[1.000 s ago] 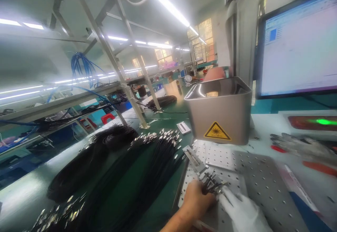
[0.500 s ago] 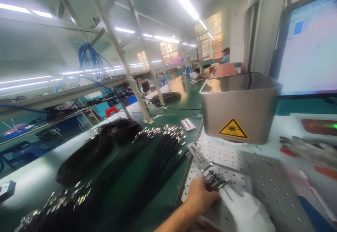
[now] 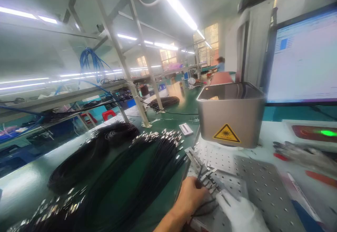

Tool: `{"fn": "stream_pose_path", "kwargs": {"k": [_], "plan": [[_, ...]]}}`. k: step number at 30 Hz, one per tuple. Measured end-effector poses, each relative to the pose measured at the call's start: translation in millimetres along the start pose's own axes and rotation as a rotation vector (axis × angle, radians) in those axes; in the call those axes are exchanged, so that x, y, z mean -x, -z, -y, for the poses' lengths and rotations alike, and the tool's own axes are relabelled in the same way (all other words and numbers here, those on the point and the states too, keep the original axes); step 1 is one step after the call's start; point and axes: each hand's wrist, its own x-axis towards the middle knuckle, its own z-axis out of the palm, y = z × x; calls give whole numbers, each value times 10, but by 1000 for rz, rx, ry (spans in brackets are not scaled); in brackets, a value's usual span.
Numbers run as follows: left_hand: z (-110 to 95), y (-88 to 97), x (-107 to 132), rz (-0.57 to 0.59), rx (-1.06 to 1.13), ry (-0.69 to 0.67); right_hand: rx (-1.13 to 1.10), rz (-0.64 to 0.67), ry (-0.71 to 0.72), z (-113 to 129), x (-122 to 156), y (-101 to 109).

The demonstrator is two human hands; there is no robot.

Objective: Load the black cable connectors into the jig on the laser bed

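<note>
My bare left hand (image 3: 191, 194) is closed around several black cables (image 3: 206, 209), whose ends stick out past the fingers. My right hand (image 3: 240, 211), in a white glove, pinches at the metal connectors (image 3: 210, 184) from the other side. Both hands are close together above a perforated metal plate (image 3: 265, 186). Just beyond them a slim metal fixture (image 3: 193, 157) lies at the plate's left edge. Fingertips and connectors overlap, so the exact grip of each is partly hidden. Left of the hands, a large bundle of black cables (image 3: 155, 165) with silver connector ends lies on the green mat.
A steel box with a laser warning sign (image 3: 228, 133) stands behind the plate. To the right are a monitor (image 3: 302, 59), a pair of used gloves (image 3: 302, 156) and a pen (image 3: 302, 197). More coiled cables (image 3: 89, 154) lie left. A person (image 3: 220, 64) sits far back.
The left hand has shifted slightly left and turned, and the cables and connectors between the hands have spread. Dark cable now shows below the hands. The camera view has swung a little right.
</note>
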Motion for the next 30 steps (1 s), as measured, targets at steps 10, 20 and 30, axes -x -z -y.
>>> {"fn": "stream_pose_path", "kwargs": {"k": [10, 20, 30], "plan": [[32, -110, -20, -35, -201, 4, -8, -46, -32, 35, -12, -78], [-78, -170, 56, -36, -265, -36, -28, 13, -50, 14, -31, -32], [-47, -154, -21, 2, -321, 18, -157, 69, -11, -49, 6, 132]]}}
